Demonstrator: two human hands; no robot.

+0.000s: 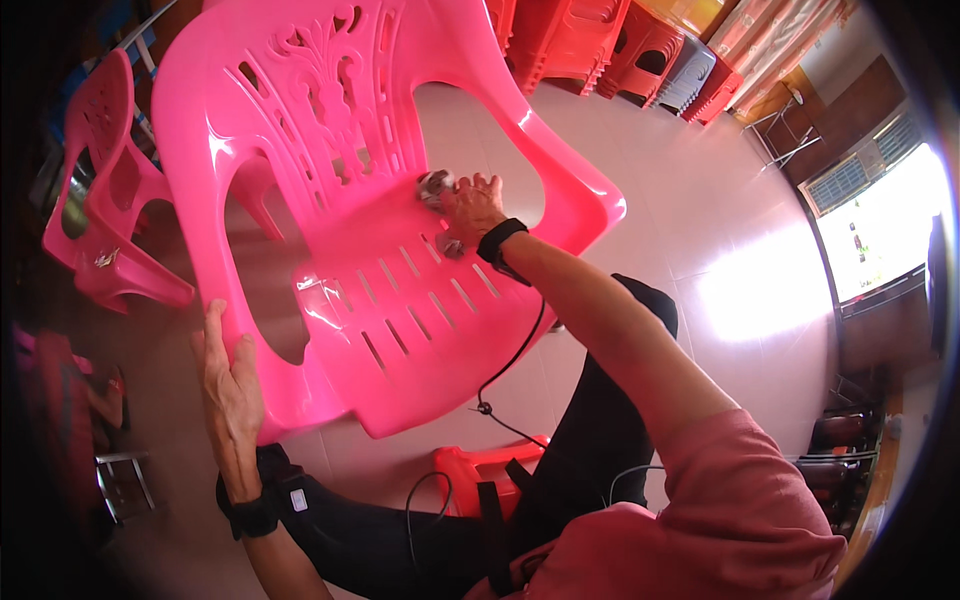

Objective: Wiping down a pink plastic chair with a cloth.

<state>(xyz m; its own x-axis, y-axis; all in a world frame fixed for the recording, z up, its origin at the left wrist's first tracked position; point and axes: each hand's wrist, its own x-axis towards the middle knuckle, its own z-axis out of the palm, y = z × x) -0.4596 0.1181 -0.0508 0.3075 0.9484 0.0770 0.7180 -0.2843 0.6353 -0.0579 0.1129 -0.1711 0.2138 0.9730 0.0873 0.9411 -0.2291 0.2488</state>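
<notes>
A pink plastic armchair [395, 395] with a slotted seat and cut-out backrest stands before me, tilted in view. My right hand [475, 208] is on the rear right of its seat, closed on a crumpled grey-and-white cloth [436, 188]. Part of the cloth shows below the palm. Against the outer side of the left armrest rests my left hand [230, 385], its fingers stretched out and the thumb apart. Both wrists wear black bands.
A second pink chair [100, 200] stands at the left. Stacked red stools [570, 45] and a blue-grey stool stack [687, 72] line the back. A red stool [480, 475] is beneath me. A black cable [520, 350] hangs from my right wrist.
</notes>
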